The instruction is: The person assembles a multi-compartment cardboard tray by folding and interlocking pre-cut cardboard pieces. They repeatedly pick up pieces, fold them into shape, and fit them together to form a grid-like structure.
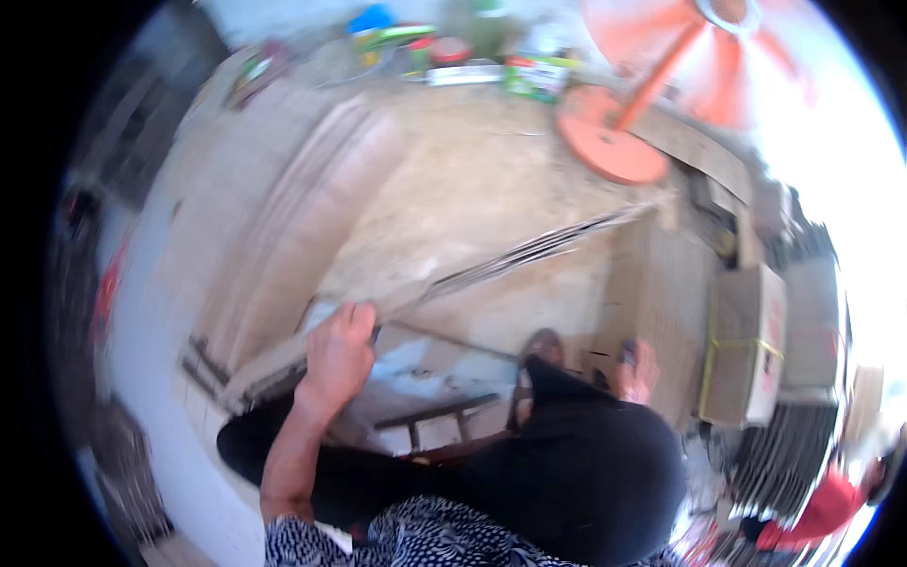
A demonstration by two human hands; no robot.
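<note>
My left hand (338,354) is closed in a fist above the left side of my lap. A small dark bit shows beside its fingers, but what the fist holds is too blurred to name. From near that fist, several thin cardboard sheets (534,253), seen edge-on, slant away to the far right. My right hand (639,372) is beyond my right knee, at the near end of a flat brown cardboard stack (657,302). Its fingers are bent around a small dark object (628,352) whose kind I cannot make out.
A thick pile of flat cardboard (293,208) lies on the left. Tied cardboard bundles (744,345) stand at right. An orange pedestal fan (614,142) stands at the far right, beside several colourful containers (449,52). A low metal frame (453,414) is before my legs. A red-clothed person (822,510) shows at lower right.
</note>
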